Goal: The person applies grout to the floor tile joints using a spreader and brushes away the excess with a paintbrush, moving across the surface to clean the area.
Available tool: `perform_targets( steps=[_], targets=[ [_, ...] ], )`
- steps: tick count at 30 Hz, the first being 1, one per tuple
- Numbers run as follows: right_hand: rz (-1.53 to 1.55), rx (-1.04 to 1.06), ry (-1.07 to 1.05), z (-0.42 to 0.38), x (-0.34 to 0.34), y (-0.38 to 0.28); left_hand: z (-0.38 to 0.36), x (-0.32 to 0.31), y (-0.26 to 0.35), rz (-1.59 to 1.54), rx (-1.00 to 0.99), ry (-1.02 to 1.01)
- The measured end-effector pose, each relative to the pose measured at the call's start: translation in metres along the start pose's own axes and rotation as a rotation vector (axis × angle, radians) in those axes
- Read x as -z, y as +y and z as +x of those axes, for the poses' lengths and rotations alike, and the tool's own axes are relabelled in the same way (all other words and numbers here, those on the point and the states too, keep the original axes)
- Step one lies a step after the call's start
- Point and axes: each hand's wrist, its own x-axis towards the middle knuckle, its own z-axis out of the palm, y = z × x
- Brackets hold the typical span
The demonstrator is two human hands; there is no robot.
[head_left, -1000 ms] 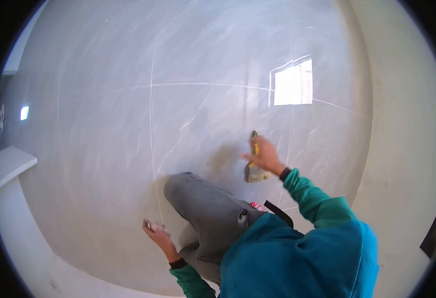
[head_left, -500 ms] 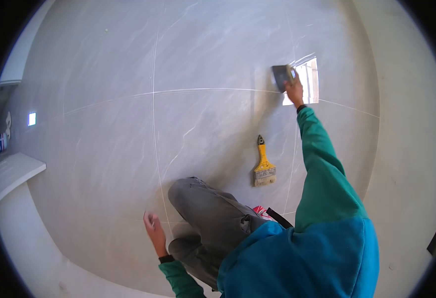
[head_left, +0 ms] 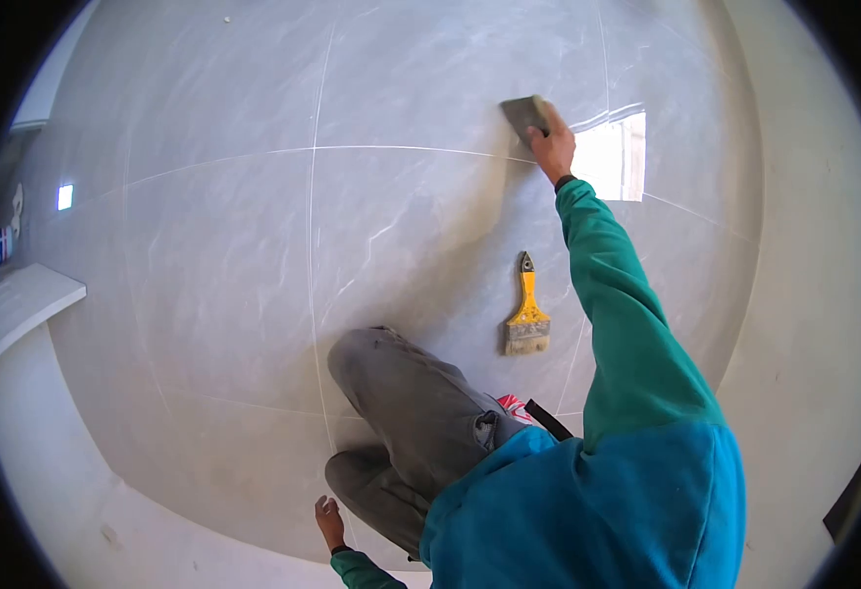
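Note:
My right hand [head_left: 554,145] grips a dark flat rectangular tool [head_left: 524,118] against the grey tiled floor, at the light joint line between tiles. Below it, a wide paintbrush [head_left: 527,312] with a yellow handle lies flat on the tiles, bristles toward me. My left hand [head_left: 329,520] hangs low beside my bent knees, its fingers slightly curled and apart, holding nothing.
Grey marbled tiles [head_left: 214,255] with light joint lines spread around me. At the left stand a white ledge [head_left: 33,299] and a blue-and-red labelled container [head_left: 0,245]. A red-and-white item [head_left: 514,406] lies partly hidden by my body. Pale walls rise at both sides.
My right hand has slid the dark tool left and slightly up along the tiles. My left hand has dropped lower, nearer my knees. The view has shifted slightly.

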Motion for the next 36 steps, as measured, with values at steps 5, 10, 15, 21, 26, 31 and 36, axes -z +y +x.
perform_targets(
  steps=[5,10,15,21,26,31,36],
  targets=[
    [-0.103,0.064,-0.229,-0.003,0.009,-0.017,0.001,-0.019,0.025,-0.025,-0.024,-0.013],
    [-0.079,0.080,-0.377,-0.039,0.022,-0.027,0.000,-0.019,0.039,-0.071,-0.035,0.017],
    [-0.049,0.212,-0.288,-0.082,0.001,-0.036,0.013,-0.029,0.010,-0.150,-0.128,0.030],
    [0.012,-0.076,-0.145,-0.092,-0.012,-0.062,0.001,-0.029,0.025,-0.231,-0.074,0.030],
    [-0.246,-0.087,-0.416,-0.069,0.010,-0.065,-0.006,-0.032,0.018,-0.295,-0.093,0.075],
    [-0.482,0.650,-0.570,-0.081,0.013,-0.059,0.002,-0.037,0.009,-0.202,-0.173,0.161],
    [-0.597,0.657,-0.533,-0.066,-0.007,-0.057,0.003,-0.039,0.015,-0.217,-0.177,0.206]
  ],
)
